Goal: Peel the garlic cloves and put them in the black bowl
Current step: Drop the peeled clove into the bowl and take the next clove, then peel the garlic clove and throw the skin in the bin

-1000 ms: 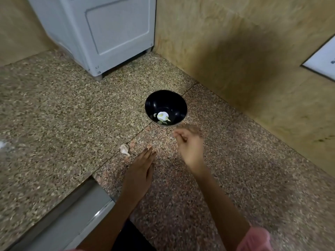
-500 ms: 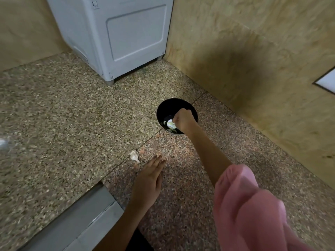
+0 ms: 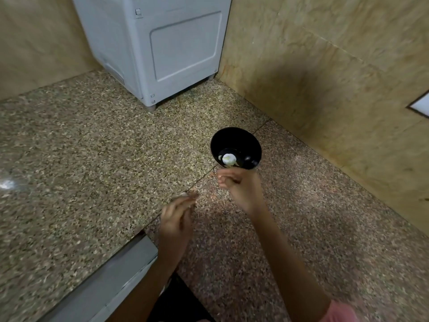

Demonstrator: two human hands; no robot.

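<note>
On the speckled granite counter [image 3: 92,170] a loose clove [image 3: 183,194] lies at 12 o'clock of the blurred left hand [image 3: 175,219], its grip impossible to tell, nearer than the curled right hand [image 3: 242,188], nothing visibly held, at the black bowl's [image 3: 232,135] 6 o'clock.

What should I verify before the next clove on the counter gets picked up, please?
1. The black bowl stands upright on the counter: ok.
2. The peeled garlic lies inside the bowl: ok.
3. The right hand is outside the bowl, by its near rim: ok.
4. The right hand is empty: cannot tell; its fingers are curled and blurred.
5. The left hand has its fingertips at the loose clove: ok.
6. The left hand has a grip on that clove: cannot tell; the blur hides it.
</note>
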